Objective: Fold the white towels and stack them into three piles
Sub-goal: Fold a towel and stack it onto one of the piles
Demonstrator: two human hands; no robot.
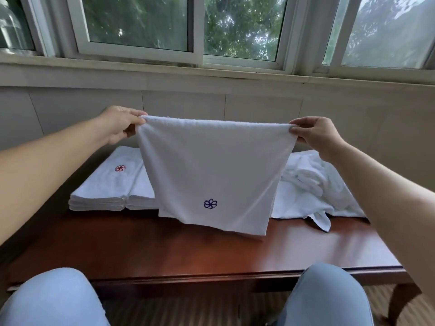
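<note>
A white towel [211, 165] with a blue flower emblem hangs spread in the air above the table. My left hand [120, 124] pinches its upper left corner and my right hand [315, 135] pinches its upper right corner. Its lower edge hangs just above the wooden table [164, 250]. Behind it on the left lie two piles of folded white towels side by side: the left pile [106, 184] has a red flower emblem on top, and the second pile [141, 191] is partly hidden by the held towel. At the right lies a heap of unfolded white towels [310, 187].
The dark brown table stands against a tiled wall under a row of windows [235, 31]. My knees in light blue jeans [324, 295] are at the table's front edge. A curved table leg [400, 302] shows at the lower right over a striped floor.
</note>
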